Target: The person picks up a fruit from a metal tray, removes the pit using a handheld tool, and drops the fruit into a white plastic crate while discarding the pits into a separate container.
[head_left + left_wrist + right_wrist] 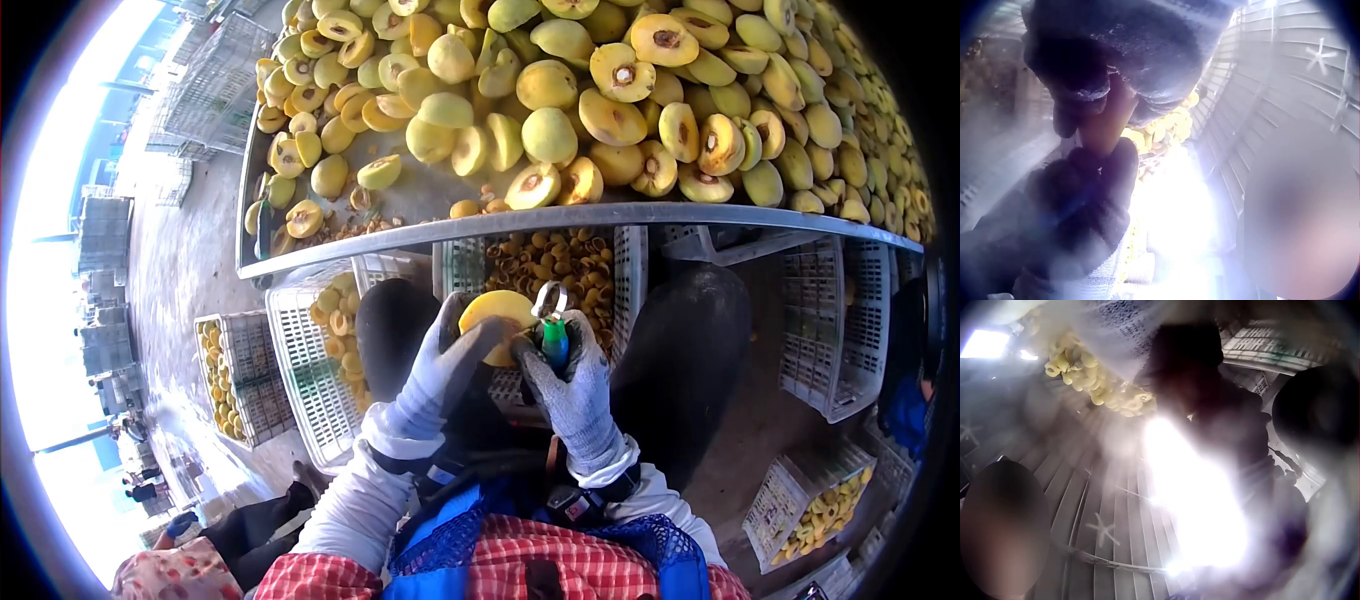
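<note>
My gloved left hand (pixel 452 358) grips a yellow peach half (pixel 497 309) below the table edge, between my knees. In the left wrist view its dark fingertips (pixel 1085 75) pinch the fruit (pixel 1109 122) from both sides. My gloved right hand (pixel 567 372) holds a green-handled pitting tool (pixel 553 337), whose metal loop (pixel 549 298) stands at the fruit's right edge. The right wrist view is washed out by glare; only a dark glove (pixel 1197 381) shows.
A metal table (pixel 560 218) heaped with halved yellow peaches (pixel 560 95) fills the top. Under it stand white crates: one with pits (pixel 560 262), one with fruit (pixel 335 330), others at left (pixel 235 375) and lower right (pixel 815 500). My dark knees (pixel 680 360) flank the hands.
</note>
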